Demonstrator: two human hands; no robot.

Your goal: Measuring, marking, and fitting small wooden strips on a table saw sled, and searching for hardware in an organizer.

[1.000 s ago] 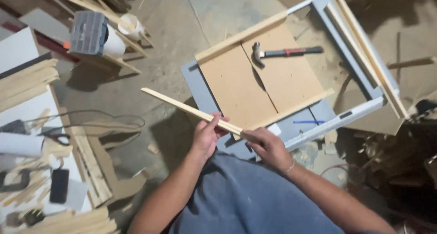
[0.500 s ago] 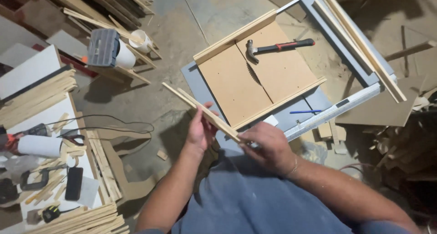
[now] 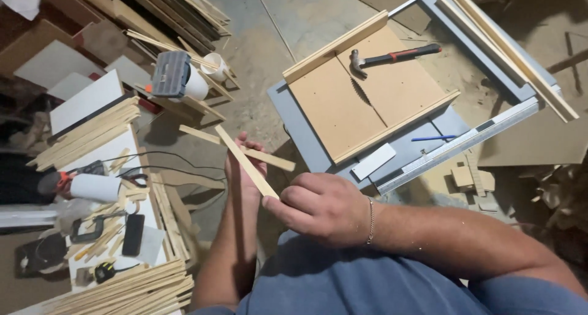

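Note:
My right hand (image 3: 318,208) pinches the near end of a thin light wooden strip (image 3: 242,159), which points up and to the left. My left hand (image 3: 244,168) is behind the strip's middle with its fingers against it. A second flat strip (image 3: 275,162) crosses behind my left hand; I cannot tell whether it is held or lies on the floor. Both hands are in front of my body, left of and below the grey table saw (image 3: 300,131). On the saw sits a brown board sled (image 3: 331,106), and a hammer (image 3: 392,56) lies on the sled.
A blue pen (image 3: 432,138) and a white flat piece (image 3: 373,162) lie on the saw's near edge. At left, a bench carries bundles of wooden strips (image 3: 86,134), a phone (image 3: 133,234), a cable and small tools. A grey case (image 3: 170,73) and white cup (image 3: 214,67) sit on stacked wood.
The strip has swung from lying nearly level to pointing steeply up and left. My hands have moved closer together and nearer my body. The camera has tilted, shifting the saw to the right.

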